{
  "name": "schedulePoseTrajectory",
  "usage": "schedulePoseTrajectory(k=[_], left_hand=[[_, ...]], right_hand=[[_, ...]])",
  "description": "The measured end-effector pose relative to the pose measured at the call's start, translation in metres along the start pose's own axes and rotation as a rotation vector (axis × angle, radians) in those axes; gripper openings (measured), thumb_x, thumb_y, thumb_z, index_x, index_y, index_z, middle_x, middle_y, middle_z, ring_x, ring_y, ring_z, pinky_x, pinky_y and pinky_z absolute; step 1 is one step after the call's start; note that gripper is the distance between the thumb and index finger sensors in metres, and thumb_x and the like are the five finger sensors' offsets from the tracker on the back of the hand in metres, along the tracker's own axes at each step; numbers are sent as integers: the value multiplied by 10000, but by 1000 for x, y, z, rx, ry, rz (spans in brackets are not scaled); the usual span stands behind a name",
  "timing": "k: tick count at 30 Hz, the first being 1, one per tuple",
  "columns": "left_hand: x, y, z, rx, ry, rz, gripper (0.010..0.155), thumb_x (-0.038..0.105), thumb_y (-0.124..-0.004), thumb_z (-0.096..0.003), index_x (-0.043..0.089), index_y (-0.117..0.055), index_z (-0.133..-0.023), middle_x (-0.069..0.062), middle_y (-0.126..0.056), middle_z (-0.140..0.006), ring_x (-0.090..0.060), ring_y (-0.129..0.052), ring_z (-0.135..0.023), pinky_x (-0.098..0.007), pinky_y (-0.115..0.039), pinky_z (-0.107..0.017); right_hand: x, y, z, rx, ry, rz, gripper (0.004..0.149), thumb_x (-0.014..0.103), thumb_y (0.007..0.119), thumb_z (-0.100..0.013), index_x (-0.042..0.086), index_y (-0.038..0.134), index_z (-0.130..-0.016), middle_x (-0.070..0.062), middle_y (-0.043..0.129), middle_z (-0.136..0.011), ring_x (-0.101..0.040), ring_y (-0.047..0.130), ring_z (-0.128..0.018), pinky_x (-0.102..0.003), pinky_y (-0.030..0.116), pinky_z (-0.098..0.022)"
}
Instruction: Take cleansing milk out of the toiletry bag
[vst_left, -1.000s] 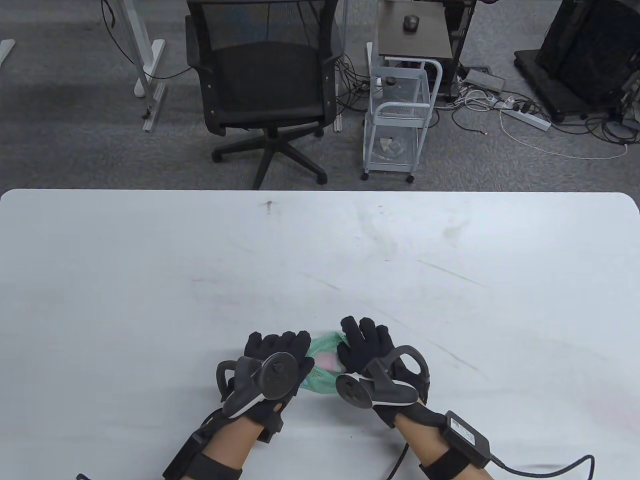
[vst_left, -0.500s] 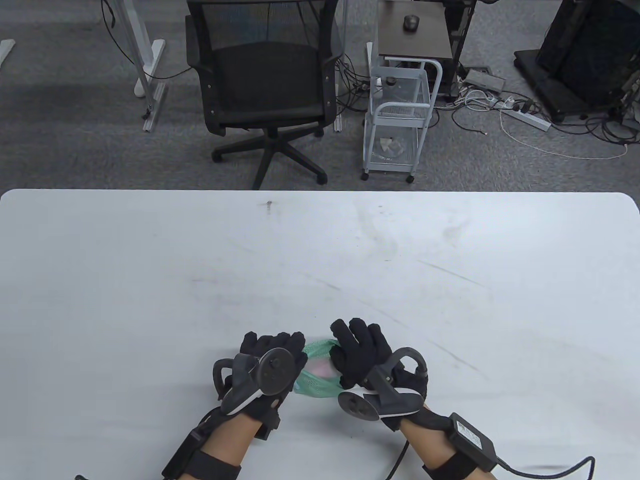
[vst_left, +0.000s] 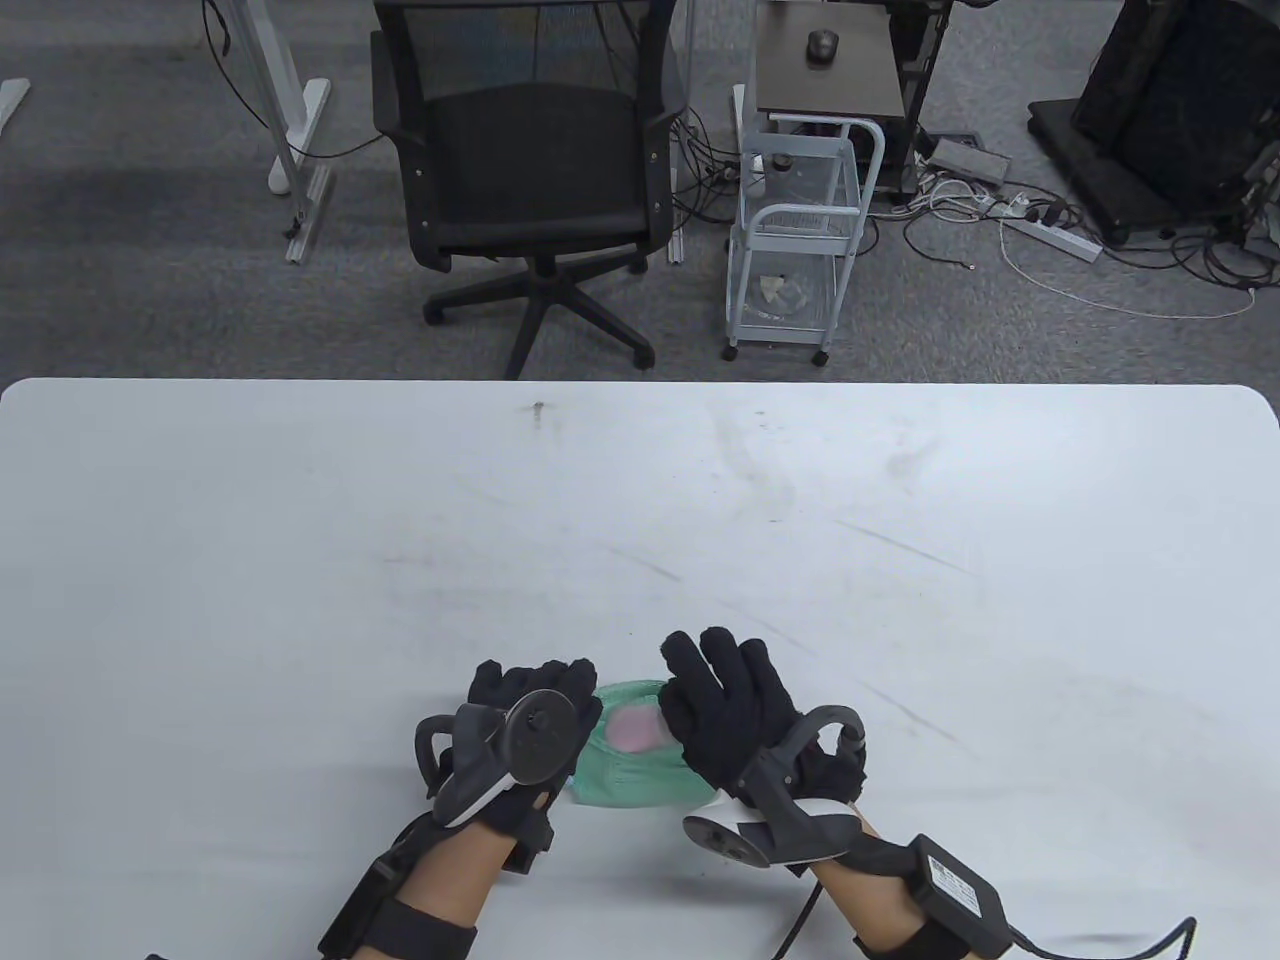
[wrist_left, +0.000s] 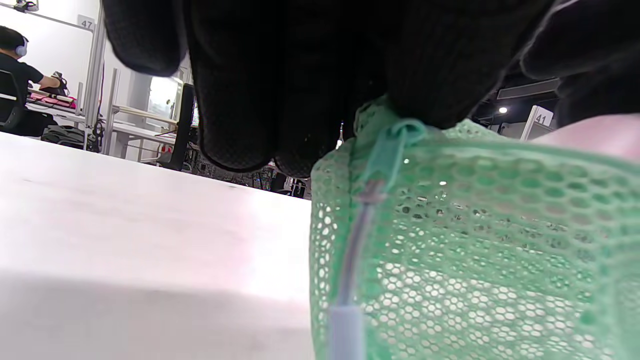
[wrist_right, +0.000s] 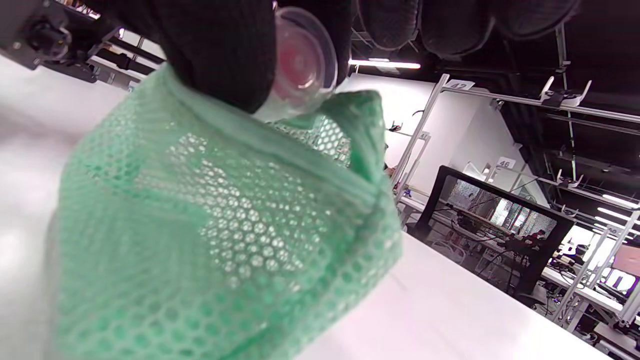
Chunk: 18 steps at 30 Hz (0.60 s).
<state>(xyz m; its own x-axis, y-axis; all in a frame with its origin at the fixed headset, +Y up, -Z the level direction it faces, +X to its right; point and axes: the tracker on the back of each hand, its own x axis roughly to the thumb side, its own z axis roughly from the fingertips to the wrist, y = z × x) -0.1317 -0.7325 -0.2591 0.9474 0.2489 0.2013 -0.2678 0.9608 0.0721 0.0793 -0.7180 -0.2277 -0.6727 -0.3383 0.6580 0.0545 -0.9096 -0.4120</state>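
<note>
A green mesh toiletry bag (vst_left: 632, 780) sits on the white table (vst_left: 640, 520) near its front edge, between my two hands. A pink cleansing milk bottle (vst_left: 634, 730) shows at the bag's open top. My left hand (vst_left: 535, 690) grips the bag's left edge by the zipper (wrist_left: 385, 150). My right hand (vst_left: 715, 700) holds the top of the bottle; in the right wrist view its fingers (wrist_right: 220, 55) wrap around the clear cap (wrist_right: 300, 65) just above the mesh bag (wrist_right: 225, 235). The bottle's body is hidden inside the bag.
A black office chair (vst_left: 530, 170) and a white wire cart (vst_left: 800, 230) stand on the floor beyond the table's far edge. Cables and a power strip (vst_left: 1050, 235) lie on the floor at the right.
Both hands and the bag have shifted slightly toward me and left. The bag's mouth has opened wider and more of the pink bottle shows. My right hand has tilted up.
</note>
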Motion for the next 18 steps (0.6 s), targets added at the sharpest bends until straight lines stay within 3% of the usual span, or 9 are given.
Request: schedulePoseTrajectory(k=[18], left_hand=[[-2,1,1,9,6,-12,460,421,-882,-491,252,-907,-918,-64,-1005,-934,-390,-1015,-804,-651,-649,-710]], right_hand=[[-57,-8,20,35,273,-146,636,364,923,-494,56,742,-1020,-324,465,-1197,-684,557,-970,-751,546,-670]])
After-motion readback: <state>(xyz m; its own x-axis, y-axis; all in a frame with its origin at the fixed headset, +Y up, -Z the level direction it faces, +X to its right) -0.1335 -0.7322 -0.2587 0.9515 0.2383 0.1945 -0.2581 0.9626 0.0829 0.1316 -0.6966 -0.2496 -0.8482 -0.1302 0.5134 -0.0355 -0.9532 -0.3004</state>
